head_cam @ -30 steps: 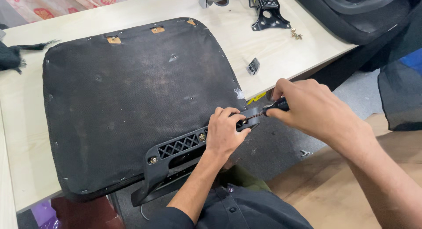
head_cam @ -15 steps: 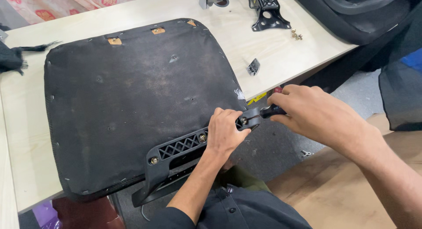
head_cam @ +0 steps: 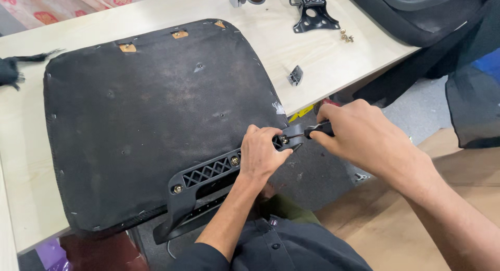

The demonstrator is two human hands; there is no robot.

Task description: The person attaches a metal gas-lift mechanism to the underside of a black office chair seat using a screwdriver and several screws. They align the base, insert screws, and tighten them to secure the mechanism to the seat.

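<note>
Screwdriver at the bracket's right end

My right hand (head_cam: 364, 138) grips the screwdriver (head_cam: 312, 131). It lies sideways, tip pointing left at the screw (head_cam: 284, 140). My left hand (head_cam: 263, 154) presses the black plastic bracket (head_cam: 208, 174) on the upturned seat cushion (head_cam: 156, 120), just beside that screw, over the wooden surface (head_cam: 291, 47).

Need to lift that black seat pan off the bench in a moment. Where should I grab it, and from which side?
Probably by its two bare side edges, one hand from each side. The seat pan lies flat, underside up, near edge overhanging the table. That near edge is crowded: the plastic bracket, the left hand pressing it, and the right hand with the screwdriver.
</note>
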